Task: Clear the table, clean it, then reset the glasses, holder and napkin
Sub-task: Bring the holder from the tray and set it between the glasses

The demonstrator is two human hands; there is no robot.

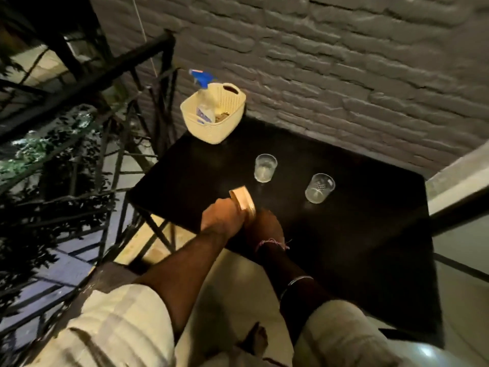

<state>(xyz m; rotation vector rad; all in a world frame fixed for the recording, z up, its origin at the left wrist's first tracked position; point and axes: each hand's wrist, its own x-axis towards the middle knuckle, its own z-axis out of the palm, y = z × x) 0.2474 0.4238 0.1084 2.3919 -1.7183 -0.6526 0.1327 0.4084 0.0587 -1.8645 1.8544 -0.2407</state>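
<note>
Dark, glossy tabletop (357, 234) set against a grey painted brick wall (344, 62), dim light. Black metal railing (92, 83) runs along the left w/ leafy plants behind it; pale floor tiles below.

At the far left corner of the tabletop sits a cream woven plastic basket (213, 113). Inside it, a spray bottle (205, 102) w/ a blue trigger head leans up over the rim.

Two clear glasses stand upright near the middle, apart from each other: far glass (265, 168) and near glass (319, 188), the second to the right & closer to the person.

At the near left edge, the left hand (223, 217) is closed around the lower end of a tan wooden holder (243, 199), which tilts up off the surface. The right hand (264, 229) is just beside it, touching the holder's base; it's in shadow, so can't tell how far its fingers are open. Thread band on the right wrist, light rolled sleeves on both arms.
</note>
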